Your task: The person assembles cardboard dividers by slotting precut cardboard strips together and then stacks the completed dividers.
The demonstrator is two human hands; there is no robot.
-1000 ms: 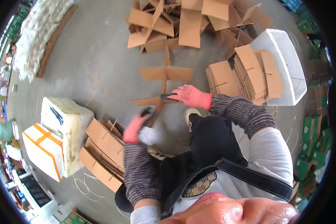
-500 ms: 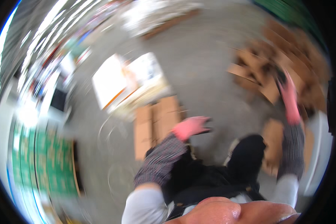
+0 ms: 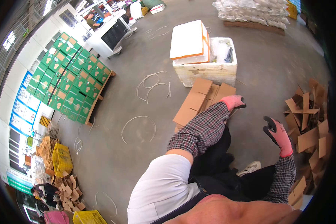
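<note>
A: Where are the hands?

B: Reading the view as a clock face, the left hand is near 3, at the edge of the flat cardboard; its fingers look bent, but I can't tell whether they grip or touch anything. The right hand is between 3 and 4, fingers spread and released, nothing between them

A: And the cardboard itself?

B: The flat pieces lie stacked between 2 and 3, partly behind the left forearm. Slotted-together dividers make a loose heap at 3, beyond the right hand

A: Which step is this?

B: I'd judge it a reach among cardboard pieces, with the right hand holding none. Taking up a flat piece would call for fingers closing on one edge and parting it from the stack

A: Anything farther off?

B: Just past the stack, between 1 and 2, a foam box carries an orange-taped white box and a blue tool. Well beyond, green cartons are stacked between 9 and 10
</note>
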